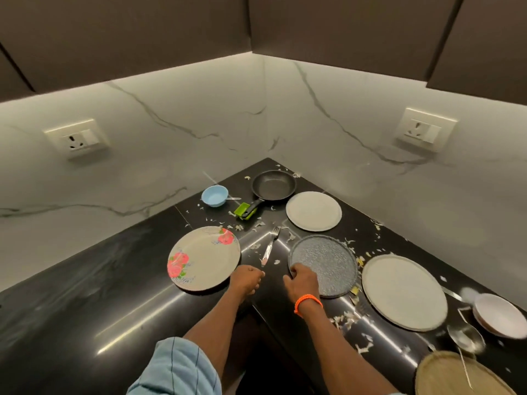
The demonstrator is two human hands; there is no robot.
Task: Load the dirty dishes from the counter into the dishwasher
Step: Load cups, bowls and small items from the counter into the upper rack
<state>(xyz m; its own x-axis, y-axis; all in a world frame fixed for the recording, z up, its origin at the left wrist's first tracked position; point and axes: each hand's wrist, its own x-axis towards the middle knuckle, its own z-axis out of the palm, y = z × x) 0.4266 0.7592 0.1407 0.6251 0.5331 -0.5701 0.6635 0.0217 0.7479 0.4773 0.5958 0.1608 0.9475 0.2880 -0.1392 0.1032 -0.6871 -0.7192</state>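
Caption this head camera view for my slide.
Left hand pinches fork; right hand grips speckled grey plate on black counter.

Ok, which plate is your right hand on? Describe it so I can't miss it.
On the black counter, find the inner corner. The right hand grips the near rim of the dark speckled plate there. Its neighbours are plain pale grey or floral; only this one is dark and textured.

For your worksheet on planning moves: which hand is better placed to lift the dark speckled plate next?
The right hand: its fingers already curl over the near rim of the speckled plate. The left hand sits beside the fork handle instead.
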